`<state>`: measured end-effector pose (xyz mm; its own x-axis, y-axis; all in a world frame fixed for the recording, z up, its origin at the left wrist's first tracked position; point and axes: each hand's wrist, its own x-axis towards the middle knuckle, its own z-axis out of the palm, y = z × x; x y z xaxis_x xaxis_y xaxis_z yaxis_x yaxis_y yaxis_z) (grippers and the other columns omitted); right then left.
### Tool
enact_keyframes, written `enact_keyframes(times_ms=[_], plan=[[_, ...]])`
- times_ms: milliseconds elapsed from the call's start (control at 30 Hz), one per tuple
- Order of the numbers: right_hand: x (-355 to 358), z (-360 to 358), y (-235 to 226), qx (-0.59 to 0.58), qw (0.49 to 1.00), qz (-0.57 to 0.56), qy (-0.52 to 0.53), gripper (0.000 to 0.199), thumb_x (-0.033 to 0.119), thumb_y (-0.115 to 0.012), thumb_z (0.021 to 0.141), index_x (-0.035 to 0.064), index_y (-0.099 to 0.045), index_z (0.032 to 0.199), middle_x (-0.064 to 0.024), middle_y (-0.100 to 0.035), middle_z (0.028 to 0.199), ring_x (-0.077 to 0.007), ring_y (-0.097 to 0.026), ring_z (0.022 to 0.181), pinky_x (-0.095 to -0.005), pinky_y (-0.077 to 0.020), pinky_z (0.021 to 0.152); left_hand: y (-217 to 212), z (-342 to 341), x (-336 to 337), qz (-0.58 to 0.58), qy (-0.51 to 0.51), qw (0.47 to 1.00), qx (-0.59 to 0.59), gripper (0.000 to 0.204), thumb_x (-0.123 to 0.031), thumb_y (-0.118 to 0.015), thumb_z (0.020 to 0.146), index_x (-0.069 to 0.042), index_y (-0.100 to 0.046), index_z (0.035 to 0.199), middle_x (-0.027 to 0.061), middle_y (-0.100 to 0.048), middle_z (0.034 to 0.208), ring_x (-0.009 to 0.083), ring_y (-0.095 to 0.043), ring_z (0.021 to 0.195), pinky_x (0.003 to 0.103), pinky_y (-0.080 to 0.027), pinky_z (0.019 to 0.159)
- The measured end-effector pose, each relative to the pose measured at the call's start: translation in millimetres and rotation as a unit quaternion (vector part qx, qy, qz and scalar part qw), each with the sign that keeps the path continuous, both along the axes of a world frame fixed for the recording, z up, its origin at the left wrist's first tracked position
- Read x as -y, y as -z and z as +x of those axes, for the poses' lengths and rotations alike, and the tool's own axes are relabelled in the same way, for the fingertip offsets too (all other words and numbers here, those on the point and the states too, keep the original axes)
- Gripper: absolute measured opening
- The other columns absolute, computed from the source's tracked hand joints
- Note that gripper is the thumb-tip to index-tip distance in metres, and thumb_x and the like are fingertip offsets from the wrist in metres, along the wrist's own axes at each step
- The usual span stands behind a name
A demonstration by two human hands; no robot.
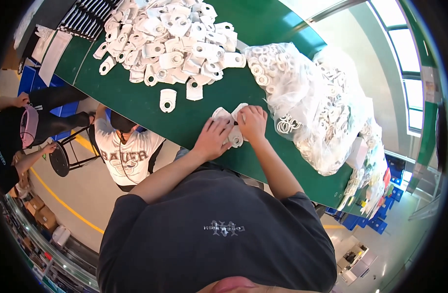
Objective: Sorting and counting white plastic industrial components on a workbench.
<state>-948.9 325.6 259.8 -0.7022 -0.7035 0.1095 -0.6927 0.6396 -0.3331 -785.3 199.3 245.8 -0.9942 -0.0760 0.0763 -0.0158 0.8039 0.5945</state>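
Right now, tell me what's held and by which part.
The left hand and right hand touch white holed parts; whether either grips one, and where, is hidden.

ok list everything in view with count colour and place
table: one, green, middle
heaped parts: many, white, table's far side
loose part: one, white, just below heap
handled parts: few, white, picture centre
bagged rings: many, white, table's right
slotted stack: one, black, upper left
co-workers: at least two, white-clad and black-clad, left
stool: one, black, left
bins: several, blue, left and lower right
windows: several, white, upper right
own shirt: one, dark, bottom centre
left hand, right hand: two, bare, touching parts
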Motion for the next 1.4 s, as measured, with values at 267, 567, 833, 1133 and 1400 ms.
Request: enact_keyframes(times_ms=[267, 567, 833, 1133, 1400], plan=[[115.3, -109.4, 5.6, -0.062, 0.997, -0.041, -0.022, 0.048, 0.016, -0.072, 0.084, 0.0152, -0.058, 0.131, -0.0094, -0.065, 0.122, -0.0325, -0.058, 0.116, -0.0496, -0.0482, 0.096, 9.5, -35.9, 84.1, -0.159, -0.205, 0.966, -0.014, 0.053, -0.021, -0.071, 0.088, -0.008, -0.056, 0.138, 0.0187, -0.05, 0.148, 0.0407, -0.048, 0.136, 0.05, -0.042, 0.111], [70.1, -82.0, 10.5, -0.04, 0.998, -0.051, -0.017, 0.033, 0.012, -0.068, 0.085, 0.0167, -0.068, 0.118, -0.0033, -0.067, 0.113, -0.028, -0.059, 0.111, -0.0457, -0.0478, 0.09, 11.8, -4.8, 84.9, -0.104, -0.15, 0.982, -0.039, 0.042, -0.013, -0.075, 0.084, -0.008, -0.063, 0.124, 0.0129, -0.061, 0.134, 0.0329, -0.061, 0.122, 0.041, -0.055, 0.093], [-2.9, -22.9, -0.5, -0.007, 0.997, -0.029, -0.07, 0.024, 0.011, -0.067, 0.081, 0.0136, -0.071, 0.105, -0.0031, -0.065, 0.101, -0.0273, -0.061, 0.103, -0.0436, -0.0481, 0.086, 12.3, -1.9, 36.6, -0.038, -0.098, 0.993, -0.05, 0.043, -0.01, -0.066, 0.088, -0.007, -0.061, 0.131, 0.0155, -0.056, 0.143, 0.0351, -0.054, 0.133, 0.046, -0.045, 0.111], [77.5, -95.9, 9.3, -0.015, 0.996, -0.068, -0.062, 0.04, 0.009, -0.061, 0.084, 0.0111, -0.063, 0.124, -0.0089, -0.061, 0.129, -0.0321, -0.057, 0.118, -0.0473, -0.0494, 0.095, 8.7, 14.7, 86.1, -0.054, -0.193, 0.979, -0.031, 0.051, -0.02, -0.067, 0.089, -0.008, -0.057, 0.138, 0.02, -0.047, 0.15, 0.0426, -0.042, 0.141, 0.056, -0.035, 0.115], [72.5, -92.9, 26.3, -0.078, 0.991, 0.077, -0.071, 0.048, 0.015, -0.063, 0.088, 0.0146, -0.056, 0.135, -0.0096, -0.046, 0.15, -0.0366, -0.039, 0.142, -0.055, -0.0371, 0.112, 16.4, 31.9, 107.5, -0.117, -0.274, 0.953, 0.047, 0.068, -0.031, -0.068, 0.091, -0.01, -0.043, 0.151, 0.0228, -0.031, 0.16, 0.0457, -0.036, 0.144, 0.057, -0.032, 0.116]])
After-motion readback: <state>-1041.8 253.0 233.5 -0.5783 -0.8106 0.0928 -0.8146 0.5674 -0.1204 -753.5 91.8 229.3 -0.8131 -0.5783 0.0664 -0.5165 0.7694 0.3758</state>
